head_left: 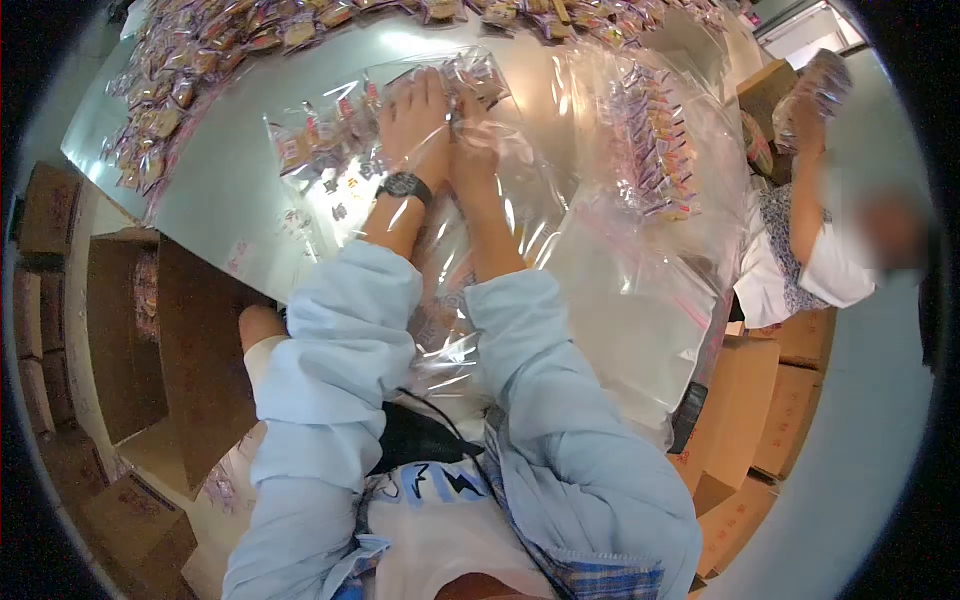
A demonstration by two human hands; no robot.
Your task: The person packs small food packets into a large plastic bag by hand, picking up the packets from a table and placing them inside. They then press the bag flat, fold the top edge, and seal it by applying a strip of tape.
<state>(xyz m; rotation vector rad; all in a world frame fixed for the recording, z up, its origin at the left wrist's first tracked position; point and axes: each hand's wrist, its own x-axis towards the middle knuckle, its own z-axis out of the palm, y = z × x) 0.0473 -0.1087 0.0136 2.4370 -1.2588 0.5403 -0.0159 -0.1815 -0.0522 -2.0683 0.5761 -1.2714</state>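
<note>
A large clear plastic bag (535,190) lies in front of me on the metal table, with a row of small wrapped snack packets (292,150) in its far part. My left hand (413,125), a dark watch on its wrist, lies flat over the row with fingers stretched forward. Close beside it is my right hand (474,145), its fingers reaching to the packets at the far end and partly covered by shiny film. Glare on the plastic blurs its fingertips.
Loose packets (215,50) are heaped along the table's far and left edges. Another clear bag with packets in rows (655,140) lies at right, near a stack of flat bags (630,310). Cardboard boxes (165,350) stand on both sides. A person (800,220) at right holds a filled bag.
</note>
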